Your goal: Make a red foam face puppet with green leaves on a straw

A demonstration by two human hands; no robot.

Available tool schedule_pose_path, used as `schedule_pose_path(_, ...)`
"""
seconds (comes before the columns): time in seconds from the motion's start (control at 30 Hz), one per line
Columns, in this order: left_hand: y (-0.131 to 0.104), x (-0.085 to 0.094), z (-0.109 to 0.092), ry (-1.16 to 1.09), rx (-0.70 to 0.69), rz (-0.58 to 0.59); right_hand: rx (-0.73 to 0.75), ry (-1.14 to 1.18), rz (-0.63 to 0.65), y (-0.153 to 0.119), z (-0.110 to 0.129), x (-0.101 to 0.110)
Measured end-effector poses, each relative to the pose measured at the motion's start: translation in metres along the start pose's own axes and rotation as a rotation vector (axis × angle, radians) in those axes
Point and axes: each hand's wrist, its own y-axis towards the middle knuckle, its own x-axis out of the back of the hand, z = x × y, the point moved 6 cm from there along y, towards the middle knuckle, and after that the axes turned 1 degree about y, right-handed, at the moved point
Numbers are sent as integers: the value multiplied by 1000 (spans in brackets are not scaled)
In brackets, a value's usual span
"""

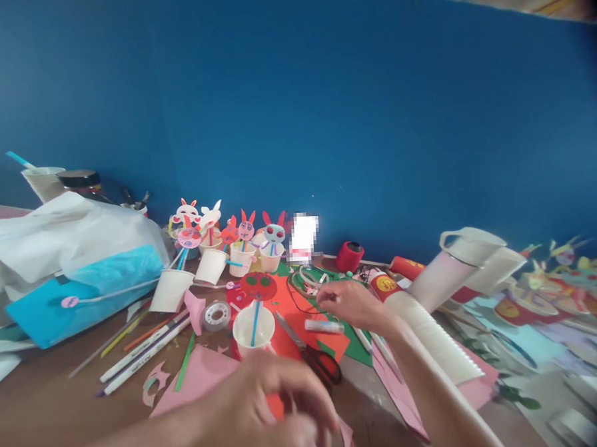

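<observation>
My left hand (268, 408) is in the near foreground with its fingers curled inward. A bit of orange-red shows between the fingers; whether they hold it I cannot tell. Just beyond stands a white paper cup (242, 336) with a blue straw (256, 322) carrying a red paper face (254, 287). Farther forward on the right, my right hand (350, 304) is closed, its fingertips pressed together beside a coiled cable (306, 280); anything inside them is hidden. Black-handled scissors (323, 363) lie between the hands, near a clear white tube (324, 326).
Several cups with paper rabbit faces (246, 229) stand toward the blue wall (293, 117). A tape roll (216, 316), markers (145, 351) and pink paper (201, 372) lie left. Stacked paper cups (429, 330) and a white jug (451, 269) are on the right.
</observation>
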Motion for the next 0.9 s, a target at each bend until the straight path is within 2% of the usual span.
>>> schedule_pose_path(0.03,4,-22,9,-34,11,114,-10,5,13,-6,-6,-7)
schedule_pose_path(0.07,9,-38,20,-57,25,168,-9,8,17,-12,-12,-14)
schedule_pose_path(0.13,19,-59,44,-73,75,196,-15,-20,-9,-23,-22,-24)
schedule_pose_path(0.2,26,-71,64,-79,126,236,-26,-63,-31,-30,-29,-30)
schedule_pose_path(0.33,33,-78,90,-130,213,235,-52,-133,-30,-34,-33,-30)
schedule_pose_path(0.47,31,-91,110,-122,193,238,-85,-171,-3,-34,-37,-25)
schedule_pose_path(0.57,29,-101,126,-104,208,249,-107,-232,72,-38,-46,-29)
schedule_pose_path(0.67,30,-103,131,-70,162,268,-109,-274,135,-43,-50,-37)
schedule_pose_path(0.9,32,-99,130,-16,123,291,-127,-288,144,-44,-41,-38)
